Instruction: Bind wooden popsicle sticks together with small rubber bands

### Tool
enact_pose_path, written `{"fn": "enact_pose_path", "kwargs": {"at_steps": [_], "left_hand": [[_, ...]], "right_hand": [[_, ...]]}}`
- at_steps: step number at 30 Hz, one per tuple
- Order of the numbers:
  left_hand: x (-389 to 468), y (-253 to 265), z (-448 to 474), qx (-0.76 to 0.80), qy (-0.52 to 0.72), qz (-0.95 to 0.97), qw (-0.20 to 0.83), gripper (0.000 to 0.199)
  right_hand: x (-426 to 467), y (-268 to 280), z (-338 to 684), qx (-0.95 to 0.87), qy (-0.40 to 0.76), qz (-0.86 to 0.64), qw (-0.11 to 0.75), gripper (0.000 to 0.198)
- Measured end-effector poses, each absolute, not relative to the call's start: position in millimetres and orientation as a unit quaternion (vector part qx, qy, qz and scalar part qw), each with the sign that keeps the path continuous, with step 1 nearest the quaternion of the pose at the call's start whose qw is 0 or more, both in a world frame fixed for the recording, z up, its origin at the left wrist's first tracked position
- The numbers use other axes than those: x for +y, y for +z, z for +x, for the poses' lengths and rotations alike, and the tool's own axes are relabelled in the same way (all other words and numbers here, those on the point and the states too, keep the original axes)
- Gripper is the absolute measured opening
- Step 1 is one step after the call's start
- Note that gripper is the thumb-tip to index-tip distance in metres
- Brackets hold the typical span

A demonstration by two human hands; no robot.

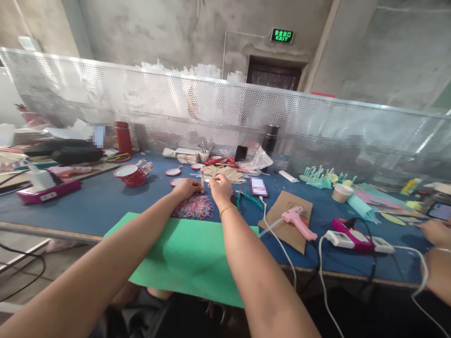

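Note:
My left hand (189, 188) is closed, its fingertips pinching a thin wooden stick (202, 177) that stands nearly upright. Close beside it, my right hand (221, 187) is also closed, with fingers curled and pressed together; what they hold, if anything, is too small to make out. Under and in front of the hands lies a tangled pile of thin multicoloured strands (197, 208). Just behind the hands is a heap of flat wooden sticks (229, 174). Red-rimmed round pieces (173, 172) lie behind my left hand. A green sheet (190, 258) spans the table edge beneath my forearms.
Teal-handled pliers (249, 199), a phone (259, 187) and a pink glue gun (299, 223) on cardboard lie to the right. A power strip (354, 235) trails cables. Stacked red-rimmed pieces (131, 176) stand left. Another person's hand (437, 233) is far right. A perforated metal screen (218, 108) runs behind.

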State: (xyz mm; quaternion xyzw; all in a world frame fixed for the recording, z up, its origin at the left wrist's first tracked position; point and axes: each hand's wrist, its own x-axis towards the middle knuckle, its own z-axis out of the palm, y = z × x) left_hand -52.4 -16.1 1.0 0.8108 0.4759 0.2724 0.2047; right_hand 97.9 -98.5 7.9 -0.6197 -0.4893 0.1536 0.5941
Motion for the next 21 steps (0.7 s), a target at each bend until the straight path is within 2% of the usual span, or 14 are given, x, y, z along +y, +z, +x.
{"fn": "enact_pose_path", "kwargs": {"at_steps": [21], "left_hand": [[-26.4,8.0,-46.2,0.511,0.261,0.791,0.211,0.037]], "right_hand": [[-98.3,6.2,101.2,-0.498,0.140,-0.622,0.588,0.012]]}}
